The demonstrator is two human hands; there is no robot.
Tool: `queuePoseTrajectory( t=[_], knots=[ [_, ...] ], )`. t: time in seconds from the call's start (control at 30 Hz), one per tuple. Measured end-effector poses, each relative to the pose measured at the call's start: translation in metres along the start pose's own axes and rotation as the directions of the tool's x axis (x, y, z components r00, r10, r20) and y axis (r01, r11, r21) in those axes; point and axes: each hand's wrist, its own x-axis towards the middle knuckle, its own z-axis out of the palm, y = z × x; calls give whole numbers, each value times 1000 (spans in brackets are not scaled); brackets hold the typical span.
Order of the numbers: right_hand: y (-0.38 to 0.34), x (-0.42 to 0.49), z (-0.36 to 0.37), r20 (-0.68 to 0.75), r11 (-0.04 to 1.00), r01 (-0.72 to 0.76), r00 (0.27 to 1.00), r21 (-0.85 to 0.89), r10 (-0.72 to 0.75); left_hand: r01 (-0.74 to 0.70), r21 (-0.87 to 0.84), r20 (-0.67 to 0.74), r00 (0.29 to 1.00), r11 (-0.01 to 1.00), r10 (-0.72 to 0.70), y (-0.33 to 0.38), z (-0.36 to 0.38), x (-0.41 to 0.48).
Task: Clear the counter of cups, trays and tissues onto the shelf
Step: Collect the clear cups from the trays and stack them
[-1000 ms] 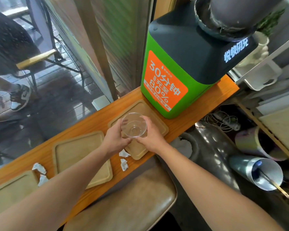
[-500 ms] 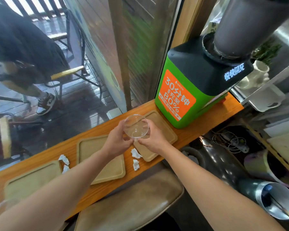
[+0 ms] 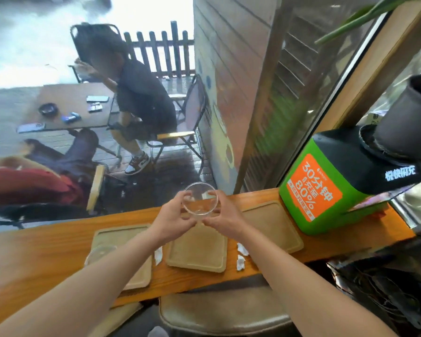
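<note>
- A padded stool [image 3: 225,312] sits nearest, its brown seat tucked partly under the front edge of the worktop [image 3: 34,259].
- Both bare forearms reach forward over the stool and across the worktop.
- Three pale wooden trays lie in a row on the worktop: the left tray [image 3: 131,261], the middle tray [image 3: 197,251] and the right tray [image 3: 275,224].
- A second clear cup [image 3: 99,254] rests on the left tray, at its left edge, partly hidden by the left forearm.
- Crumpled tissue [image 3: 158,255] lies on the wood between the left and middle trays; more tissue scraps [image 3: 241,257] lie between the middle and right trays.
- The left hand [image 3: 173,220] and right hand [image 3: 225,221] are both closed around a clear glass cup [image 3: 200,200], fingers wrapped on opposite sides, holding it lifted above the trays with its open mouth tipped toward the camera.
- A green and black charging station [image 3: 331,186] with an orange label stands on the right end of the worktop, just beside the right tray.
- A dark grey plant pot [image 3: 406,120] stands on top of the station.
- Beyond the window, a seated person [image 3: 141,105] is on a folding chair at an outdoor table [image 3: 66,108].
</note>
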Motion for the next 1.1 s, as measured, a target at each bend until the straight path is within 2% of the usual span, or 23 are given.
queuePoseTrajectory(
  t=[0.3, 0.6, 0.9, 1.1],
  knots=[
    [-65, 6, 76, 206, 993, 117, 972, -10, -113, 123, 39, -223, 968, 992, -111, -34, -73, -66],
    [-97, 7, 145, 367, 982, 187, 916, -30, -163, 288, -31, -338, 898, 957, -281, -66, -118, -125],
    [-103, 4, 196, 486, 966, 234, 861, -110, -153, 365, -77, -399, 842, 928, -364, -93, -131, -164],
    [-96, 6, 216, 513, 961, 237, 848, -145, -132, 410, -99, -362, 834, 907, -416, -111, -126, -174]
  ],
)
